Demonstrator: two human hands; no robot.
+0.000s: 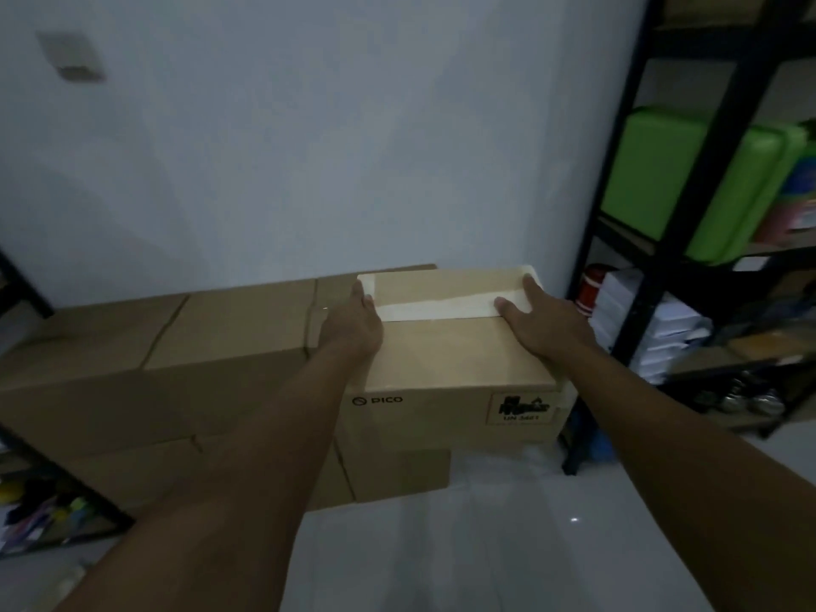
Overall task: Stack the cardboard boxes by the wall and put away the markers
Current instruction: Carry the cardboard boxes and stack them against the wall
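A brown cardboard box (450, 360) printed "PICO", with a pale tape strip across its top, sits on a lower box (397, 474) against the white wall. My left hand (353, 322) lies on its top left edge and my right hand (543, 322) on its top right edge, fingers flat and pointing toward the wall. To the left, a row of larger cardboard boxes (176, 355) is stacked along the wall at about the same height. I see no markers clearly; colourful items lie low at the left.
A black metal shelf rack (662, 258) stands right of the boxes, holding a green plastic case (689, 183), white packs (653, 329) and a red canister (591, 289). Another dark rack with colourful clutter (48, 510) is at the lower left. Pale tiled floor (463, 545) lies below.
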